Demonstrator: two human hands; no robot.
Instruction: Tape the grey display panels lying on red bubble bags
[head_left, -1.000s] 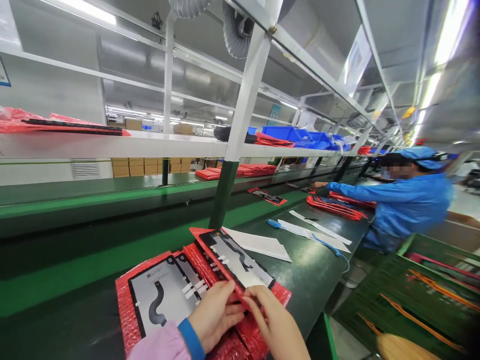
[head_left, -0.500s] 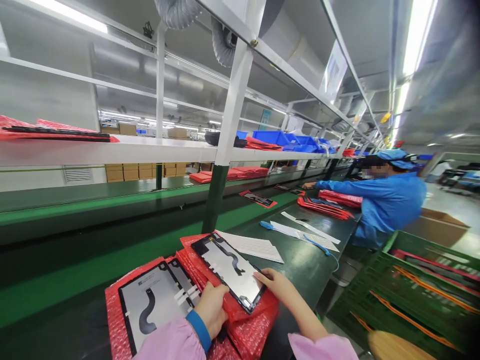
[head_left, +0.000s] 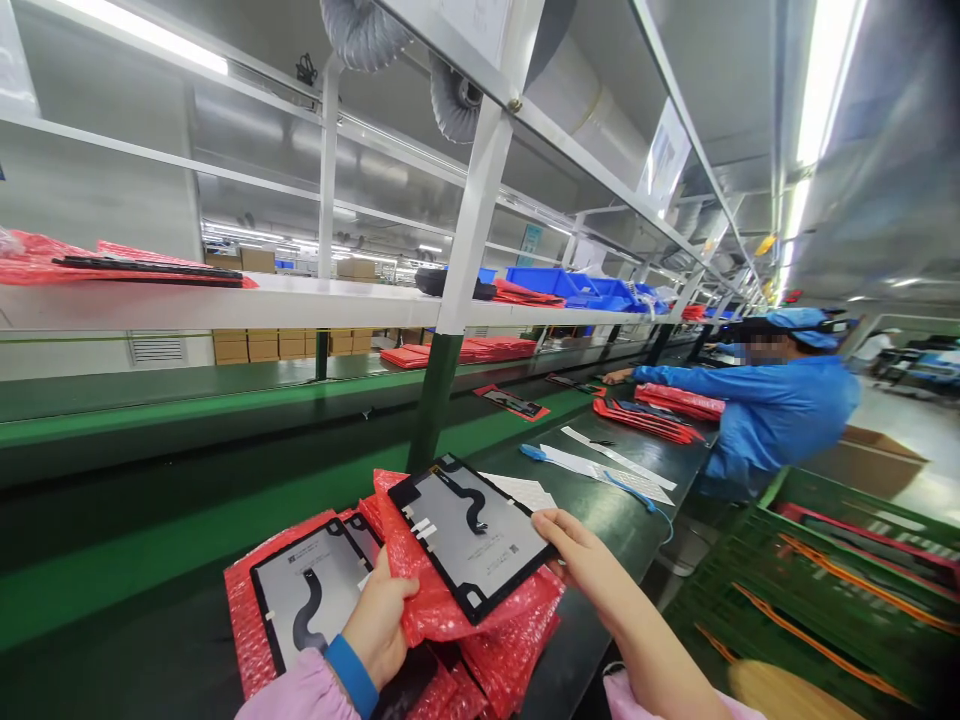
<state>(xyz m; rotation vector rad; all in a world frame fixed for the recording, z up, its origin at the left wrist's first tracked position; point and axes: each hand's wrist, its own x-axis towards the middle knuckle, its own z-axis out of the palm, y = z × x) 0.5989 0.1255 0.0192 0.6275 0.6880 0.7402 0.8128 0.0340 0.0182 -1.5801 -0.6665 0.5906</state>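
Observation:
A tablet screen panel (head_left: 491,560) with a grey back, black border and curved black ribbon cable is held tilted above the bench. My right hand (head_left: 581,550) is closed on its right edge, thumb on top and fingers beneath. Under the panel is a red bubble-wrap bag (head_left: 420,605); my left hand (head_left: 381,612), with a blue band at the wrist, is closed on the bag's left side. To the left, a second screen panel (head_left: 330,565) lies on red bubble wrap (head_left: 240,610), partly covered by my left arm. More crumpled red bubble wrap (head_left: 517,650) lies below the held panel.
White label sheets (head_left: 525,490) and a blue strap (head_left: 630,490) lie on the dark bench at right. Green crates (head_left: 810,590) stand beside it. A co-worker in blue (head_left: 787,410) reaches over the bench beyond stacked red bags (head_left: 649,420). A white post (head_left: 480,210) rises behind the panel.
The panel has tilted and risen slightly, and glare has left its back. My left hand has shifted left and down with the bag; my right hand has moved a little right and up.

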